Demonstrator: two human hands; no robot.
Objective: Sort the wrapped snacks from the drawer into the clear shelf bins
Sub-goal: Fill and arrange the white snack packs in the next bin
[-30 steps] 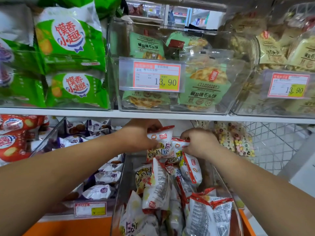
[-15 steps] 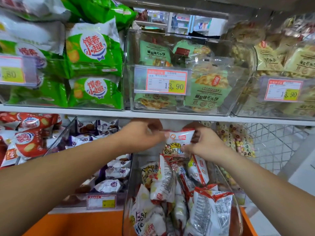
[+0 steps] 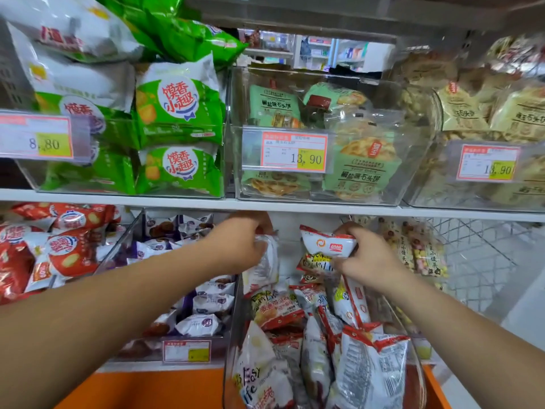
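Clear plastic walls the middle bin [image 3: 235,326] on the lower shelf, and it is heaped with white wrapped snacks [image 3: 365,367] edged in red. Both your hands are up at the back of that bin, just under the white shelf board [image 3: 118,198]. Your left hand [image 3: 243,245] has its fingers curled round a white packet [image 3: 264,262], which hangs tilted from your grip above the pile. Your right hand [image 3: 370,262] grasps a second packet [image 3: 326,245], white with a red top edge and an orange swirl mark. Its fingers curl over the packet's top edge, and the packet is held crosswise with its face toward you. The two held packets are near each other but apart, with a strip of bare back wall showing between them.

Left of your left forearm, the neighbouring bin holds purple-and-white packets [image 3: 203,323], with a price label [image 3: 186,351] on its front. Further left lie red packets [image 3: 69,250]. Right of your right hand are narrow bags [image 3: 424,258] of small coloured pieces, and beyond them a wire basket [image 3: 486,261].

On the upper shelf, green packets [image 3: 180,113] fill the left bin beside an 8.80 tag [image 3: 37,140]. Pale green biscuit packs [image 3: 361,172] sit in the middle bin behind a 13.90 tag [image 3: 295,153], and beige packs [image 3: 516,113] fill the right one. An orange panel [image 3: 147,388] runs below the lower shelf.
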